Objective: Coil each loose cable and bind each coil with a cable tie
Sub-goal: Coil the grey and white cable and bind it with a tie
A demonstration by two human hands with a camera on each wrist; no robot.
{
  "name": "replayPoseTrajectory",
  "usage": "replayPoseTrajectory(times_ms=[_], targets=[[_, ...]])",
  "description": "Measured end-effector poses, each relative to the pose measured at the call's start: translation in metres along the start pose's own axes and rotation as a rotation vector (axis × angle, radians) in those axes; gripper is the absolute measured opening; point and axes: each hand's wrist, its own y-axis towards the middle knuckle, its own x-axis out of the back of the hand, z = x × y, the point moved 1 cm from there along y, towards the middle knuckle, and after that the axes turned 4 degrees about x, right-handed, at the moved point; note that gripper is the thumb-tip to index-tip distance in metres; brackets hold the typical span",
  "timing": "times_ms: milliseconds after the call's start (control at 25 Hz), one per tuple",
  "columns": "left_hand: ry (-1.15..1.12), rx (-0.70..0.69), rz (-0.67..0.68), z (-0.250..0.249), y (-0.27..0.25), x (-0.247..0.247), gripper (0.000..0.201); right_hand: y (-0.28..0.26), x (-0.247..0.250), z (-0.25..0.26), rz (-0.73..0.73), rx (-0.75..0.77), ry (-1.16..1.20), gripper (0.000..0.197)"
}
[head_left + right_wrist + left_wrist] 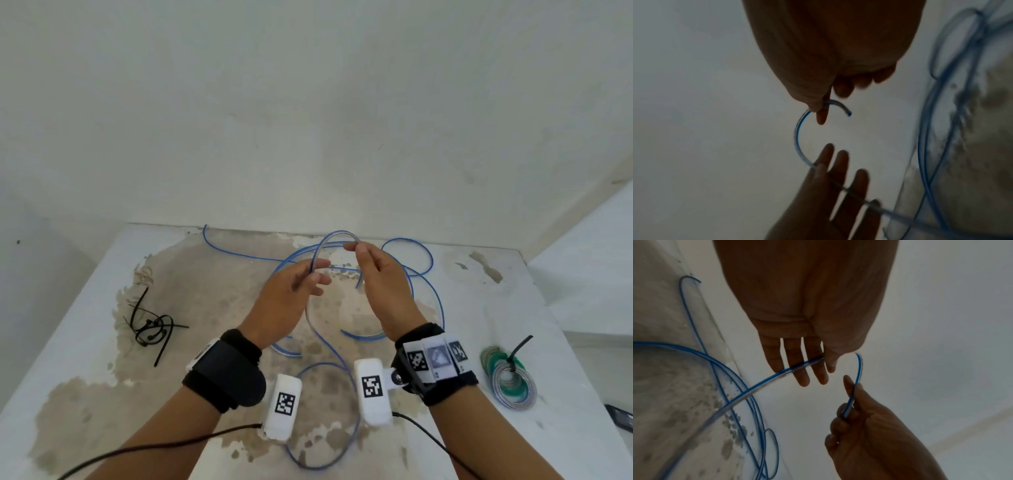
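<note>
A long blue-striped clear cable [335, 234] sprawls in loose loops over the stained white table [479, 308]. Both hands hold one stretch of it up as a small arch above the table's far part. My left hand [320, 270] pinches the cable [764, 382] between thumb and nearly straight fingers [803, 379]. My right hand [352, 246] pinches it near its free end between thumb and forefinger, and the short tail [849, 113] curls past the fingertips. In the right wrist view the cable [797, 129] curves from the right hand [819, 110] down to the left hand [828, 160].
Several black cable ties [150, 325] lie in a tangle at the table's left. A green and grey coil [510, 377] bound with a black tie lies at the right. A dark flat object [620, 416] sits at the right edge. A white wall stands behind the table.
</note>
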Motion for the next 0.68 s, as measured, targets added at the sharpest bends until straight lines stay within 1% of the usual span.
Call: replayPoseTrajectory(times_ms=[40,80,200,280,360,400,480,600,680], targets=[[-0.02,-0.004,-0.006,-0.001,0.0,0.001,0.026,0.002,0.0,-0.003,0.012,0.011,-0.074,0.026],[-0.043,-0.007,-0.003,-0.001,0.002,0.002,0.027,0.005,-0.001,-0.005,0.028,-0.004,-0.081,0.025],[-0.105,0.018,0.007,-0.004,0.005,-0.003,0.03,0.004,-0.007,-0.005,0.058,-0.07,0.095,0.022],[-0.199,0.047,0.032,-0.006,0.006,-0.006,0.03,0.003,-0.01,-0.004,0.032,-0.127,0.209,0.02],[-0.237,0.028,0.054,-0.008,0.007,-0.009,0.029,0.005,-0.012,-0.003,0.013,-0.19,0.295,0.019],[-0.24,0.018,0.043,-0.009,0.007,-0.01,0.028,0.005,-0.012,-0.005,0.024,-0.217,0.31,0.019],[-0.227,0.011,-0.031,-0.01,0.008,-0.012,0.025,0.004,-0.013,-0.008,0.071,-0.234,0.306,0.02],[-0.157,0.014,-0.157,-0.006,0.011,-0.015,0.027,-0.003,-0.015,-0.014,0.16,-0.237,0.236,0.026],[-0.137,0.01,-0.215,-0.003,0.012,-0.018,0.029,-0.007,-0.017,-0.016,0.205,-0.229,0.198,0.021]])
